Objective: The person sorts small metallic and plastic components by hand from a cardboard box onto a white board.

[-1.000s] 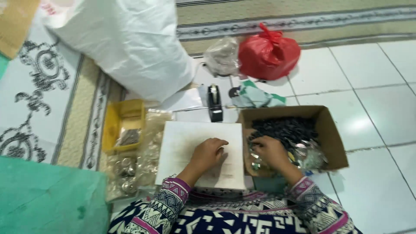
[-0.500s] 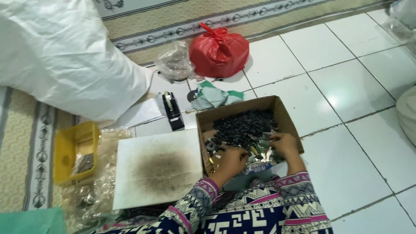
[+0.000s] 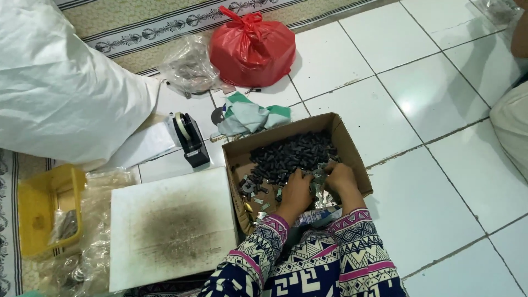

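Note:
Both hands are down inside an open cardboard box (image 3: 353, 155) on the tiled floor. My left hand (image 3: 295, 192) and my right hand (image 3: 341, 180) sit close together near the box's front, fingers curled into a heap of small dark grey pieces (image 3: 291, 155) and some shiny silver bits (image 3: 319, 181). What either hand grips is hidden by the fingers. Patterned sleeves cover both forearms. A white board (image 3: 170, 225) with a dark smudge in its middle lies to the left of the box.
A black tape dispenser (image 3: 190, 140) stands behind the board. A red tied plastic bag (image 3: 253, 47), a clear bag (image 3: 190, 69) and a green cloth (image 3: 250, 116) lie beyond the box. A big white sack (image 3: 60, 93) fills the upper left; a yellow tray (image 3: 41, 217) sits at left.
My left hand has left the white board and moved right into the box, beside my right hand. The view has swung to the right.

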